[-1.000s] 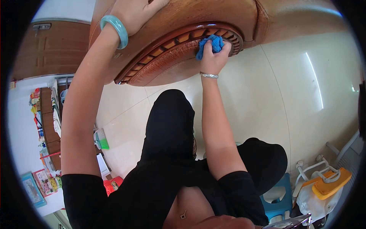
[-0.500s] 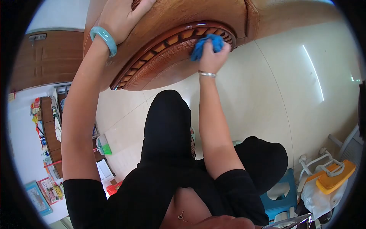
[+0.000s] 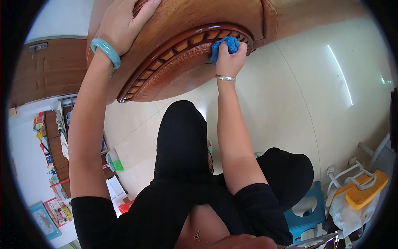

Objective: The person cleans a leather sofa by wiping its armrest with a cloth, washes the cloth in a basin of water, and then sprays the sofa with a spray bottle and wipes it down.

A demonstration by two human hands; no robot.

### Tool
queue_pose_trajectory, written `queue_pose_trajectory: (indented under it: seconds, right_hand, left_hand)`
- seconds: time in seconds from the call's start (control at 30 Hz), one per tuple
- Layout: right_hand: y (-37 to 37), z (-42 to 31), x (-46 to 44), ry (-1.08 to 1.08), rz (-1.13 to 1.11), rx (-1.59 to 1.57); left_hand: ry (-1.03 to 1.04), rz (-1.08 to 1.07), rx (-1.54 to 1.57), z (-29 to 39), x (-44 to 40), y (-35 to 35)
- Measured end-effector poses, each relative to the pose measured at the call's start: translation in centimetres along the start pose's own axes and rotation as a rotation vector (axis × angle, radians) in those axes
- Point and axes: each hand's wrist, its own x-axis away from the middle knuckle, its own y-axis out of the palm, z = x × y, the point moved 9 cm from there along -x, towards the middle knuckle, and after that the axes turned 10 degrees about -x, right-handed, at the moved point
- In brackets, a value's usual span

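One blue cloth [image 3: 231, 42] and two bracelets [image 3: 106, 51] [image 3: 226, 78] are visible.

Sofa armrest [image 3: 186, 16]: at twelve o'clock, brown leather-like covering is showing faint grain and a soft sheen.
Curved trim [image 3: 168, 54]: toward twelve, varnished-looking wood is gleaming along its smooth rim.
Padded panel [image 3: 174, 74]: at eleven, leather-like surface is wrinkling finely.
Blue cloth [image 3: 224, 46]: near one, soft matt fabric is looking rough and bunched.
Bangle [image 3: 107, 50]: at ten, polished pale-green stone-like surface is shining.
Bracelet [image 3: 226, 77]: at one, silvery metal is glinting.
Floor [image 3: 286, 95]: at two, glossy smooth tile is reflecting light.
Stool [image 3: 318, 203]: at four, blue plastic is looking smooth.
Clothing [image 3: 182, 193]: at six, black cloth is appearing matt.
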Motion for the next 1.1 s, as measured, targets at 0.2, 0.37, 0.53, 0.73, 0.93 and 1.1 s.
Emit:
queue_pose_trajectory:
  seconds: [0.2, 0.37, 0.53, 0.73, 0.93, 1.1]
  right_hand:
    - [-1.5, -1.5, -0.9, -0.084, 0.157, -0.127]
    - [-3.5, -0.7, -4.8, -0.113, 0.135, -0.002]
    - [-1.8, 2.5, -2.0, -0.075, 0.095, -0.041]
    - [-1.9, 1.9, -2.0, 0.063, 0.082, -0.146]
    - [-1.8, 1.0, -2.1, -0.085, 0.045, 0.032]
    - [-1.2, 2.4, -1.4, 0.068, -0.027, -0.120]
  left_hand:
    - [-0.004, -0.001, 0.012, 0.1, 0.0, -0.1]
    - [0.009, 0.007, 0.003, 0.2, 0.1, -0.2]
    - [-0.008, 0.015, 0.021, 0.0, 0.2, 0.0]
    - [-0.017, 0.033, 0.005, -0.2, 0.1, 0.0]
    - [0.025, 0.021, 0.155, -0.8, -0.1, 1.3]
    - [0.064, 0.042, 0.221, -0.6, -0.1, 1.3]
